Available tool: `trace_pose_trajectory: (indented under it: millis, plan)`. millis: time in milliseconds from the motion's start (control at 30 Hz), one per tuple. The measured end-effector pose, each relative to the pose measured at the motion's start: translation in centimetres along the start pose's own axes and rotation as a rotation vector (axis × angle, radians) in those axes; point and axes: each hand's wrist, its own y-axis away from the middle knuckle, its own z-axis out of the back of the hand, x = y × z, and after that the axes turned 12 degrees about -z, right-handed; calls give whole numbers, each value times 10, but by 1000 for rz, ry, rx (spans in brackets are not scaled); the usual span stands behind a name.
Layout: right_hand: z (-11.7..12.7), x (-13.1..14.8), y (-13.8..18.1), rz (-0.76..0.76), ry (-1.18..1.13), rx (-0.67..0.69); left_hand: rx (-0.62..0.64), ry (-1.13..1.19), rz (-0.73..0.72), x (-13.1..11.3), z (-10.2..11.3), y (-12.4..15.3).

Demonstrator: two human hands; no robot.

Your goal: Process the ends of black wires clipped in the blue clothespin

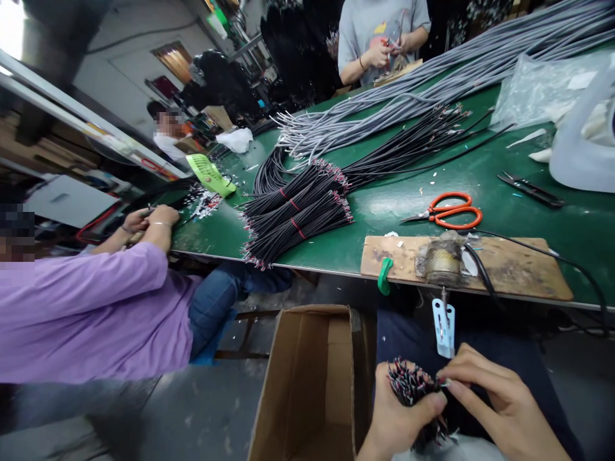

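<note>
My left hand [401,416] is wrapped round a bundle of black cables [412,384], whose stripped red and white wire ends point up toward me. Close beside it, my right hand [494,397] pinches a thin wire end at the bundle's right edge with thumb and fingertips. Just above my hands a light-blue clothes peg [444,328] hangs from a metal tip at the bench edge. That tip comes out of a stained, round metal piece [442,261] mounted on a wooden board [523,266].
Orange-handled scissors [454,210] and black snips [531,190] lie on the green bench [384,211]. Tied black cable bundles [298,211] and long grey cables [384,105] spread beyond. An open cardboard box [307,378] stands left of my hands. Co-workers sit left and stand opposite.
</note>
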Motion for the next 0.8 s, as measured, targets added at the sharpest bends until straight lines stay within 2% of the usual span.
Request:
trace_pose_trajectory:
  millis: [100, 200, 333, 467, 633, 800]
  plan:
    - [-2, 0, 1, 19, -17, 8, 24, 13, -27, -5, -1, -1]
    - [-5, 0, 3, -11, -39, 19, 128, -3, -20, -11, -2, -4]
    - [-11, -5, 6, -146, -153, 59, 206, -13, -22, -14, -2, -8]
    - [-16, -10, 7, -292, -357, 139, 305, 73, 92, -13, -1, -11]
    - [-16, -13, 6, -242, -316, -2, 287, 168, 155, -15, 0, -13]
    - [-14, -13, 3, -189, -240, 19, 322, 124, 153, -16, -3, -17]
